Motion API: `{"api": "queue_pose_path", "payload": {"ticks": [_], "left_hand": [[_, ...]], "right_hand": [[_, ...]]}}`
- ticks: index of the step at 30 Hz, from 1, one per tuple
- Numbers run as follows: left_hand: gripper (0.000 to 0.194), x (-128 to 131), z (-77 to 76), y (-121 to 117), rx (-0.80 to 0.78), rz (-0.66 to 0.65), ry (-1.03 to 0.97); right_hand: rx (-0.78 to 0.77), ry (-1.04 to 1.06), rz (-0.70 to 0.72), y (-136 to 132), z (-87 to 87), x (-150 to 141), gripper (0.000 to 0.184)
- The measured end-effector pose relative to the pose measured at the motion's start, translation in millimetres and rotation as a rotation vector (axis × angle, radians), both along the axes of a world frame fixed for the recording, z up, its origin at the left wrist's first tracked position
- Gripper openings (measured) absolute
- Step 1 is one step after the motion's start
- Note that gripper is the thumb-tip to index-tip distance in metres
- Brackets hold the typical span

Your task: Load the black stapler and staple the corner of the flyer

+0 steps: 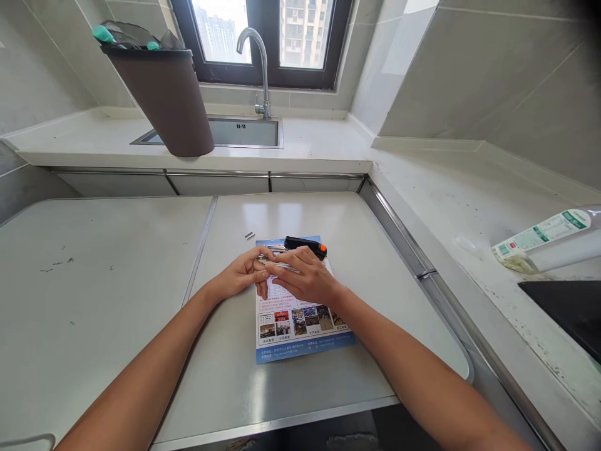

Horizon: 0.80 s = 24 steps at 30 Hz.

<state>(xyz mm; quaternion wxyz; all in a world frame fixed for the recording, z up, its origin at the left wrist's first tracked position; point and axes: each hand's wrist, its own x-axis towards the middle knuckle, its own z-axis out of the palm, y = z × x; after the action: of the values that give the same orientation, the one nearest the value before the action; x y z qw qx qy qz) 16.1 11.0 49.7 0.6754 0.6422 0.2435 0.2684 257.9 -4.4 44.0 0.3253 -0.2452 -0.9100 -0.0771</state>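
My left hand (243, 270) and my right hand (307, 275) meet over the upper part of a printed leaflet (305, 352) with blue edges and small photos. The left fingers are bent and closed in a pinch. Against them, the right fingertips come together from the right. Something small may be between the fingertips, too small and hidden to name. Just beyond my right hand, a black tool with an orange end (303, 244), resembling a stapler, lies on the leaflet. Small silver strips (250, 235) rest on the table to the left of the leaflet's top edge.
The leaflet lies on a pale folding table (117, 282) with a seam left of it. Behind stand a brown bin (164, 100), a sink (244, 131) and a faucet (265, 75). At right, a labelled bottle (554, 235) lies on the white counter (422, 181).
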Motion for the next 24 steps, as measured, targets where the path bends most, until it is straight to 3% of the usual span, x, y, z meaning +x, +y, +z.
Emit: {"api": "queue_pose_path", "payload": {"ticks": [5, 12, 14, 17, 19, 21, 24], "left_hand": [[0.028, 3.4, -0.3, -0.8, -0.003, -0.076, -0.017], [0.039, -0.1, -2.2, -1.4, -0.030, -0.087, -0.055], [0.039, -2.8, -5.4, 1.1, 0.030, 0.061, -0.076], [0.027, -10.0, -11.4, 9.5, 0.205, 0.549, -0.058], [0.022, -16.4, -15.3, 17.0, 0.374, 0.842, 0.139], [0.019, -22.4, -19.8, 24.2, 0.577, 0.955, 0.425], [0.028, -27.2, -28.8, 31.9, 0.838, 0.915, 0.727]], "right_hand": [[-0.028, 0.046, -0.001, 2.0, -4.1, -0.5, 0.026], [-0.068, 0.306, -0.024, 2.7, -3.2, 2.8, 0.021], [-0.072, 0.423, -0.113, 9.8, -1.0, 14.7, 0.020], [-0.131, 0.593, -0.409, 30.7, -2.6, 46.5, 0.016], [-0.231, 0.657, -0.620, 47.2, -8.6, 71.7, 0.016], [-0.367, 0.697, -0.762, 61.3, -17.6, 93.8, 0.016], [-0.540, 0.680, -0.843, 73.8, -32.7, 113.4, 0.020]]}}
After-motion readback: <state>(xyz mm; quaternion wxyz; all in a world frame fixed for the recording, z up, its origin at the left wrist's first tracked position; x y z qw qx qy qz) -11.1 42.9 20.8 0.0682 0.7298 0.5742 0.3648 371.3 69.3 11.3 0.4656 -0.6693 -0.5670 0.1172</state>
